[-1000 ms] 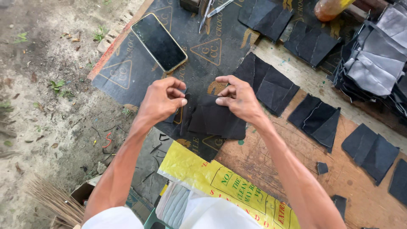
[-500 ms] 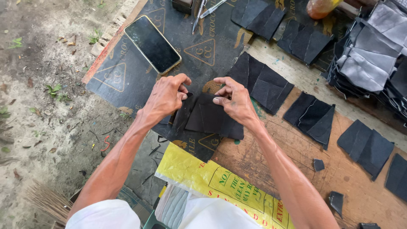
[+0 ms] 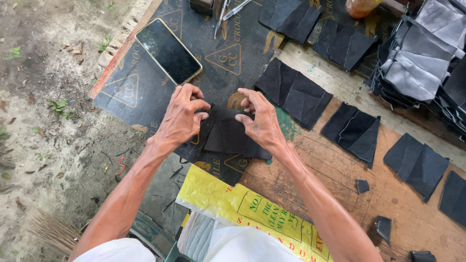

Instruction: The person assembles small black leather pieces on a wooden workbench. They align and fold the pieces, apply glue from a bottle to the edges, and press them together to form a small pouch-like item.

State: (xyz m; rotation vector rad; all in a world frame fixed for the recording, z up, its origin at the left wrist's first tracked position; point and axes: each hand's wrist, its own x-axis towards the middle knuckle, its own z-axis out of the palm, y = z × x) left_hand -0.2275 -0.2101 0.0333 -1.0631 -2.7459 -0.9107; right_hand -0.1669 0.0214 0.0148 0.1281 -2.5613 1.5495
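While both forearms reach forward from the bottom of the head view, the left hand (image 3: 182, 116) and right hand (image 3: 259, 121) meet over a black printed mat (image 3: 145, 82), knuckles up and fingers curled. Between them lies a dark leather piece (image 3: 228, 136), pinched at its left edge by the left fingers and at its upper right by the right fingertips; it seems folded, though shadow blurs the crease. A yellow printed sack (image 3: 233, 204) lies just below the wrists. A dark phone (image 3: 168, 51) rests upper left on the mat, well apart from the hands. Similar leather pieces (image 3: 296, 94) lie to the right on the wooden board (image 3: 330, 165).
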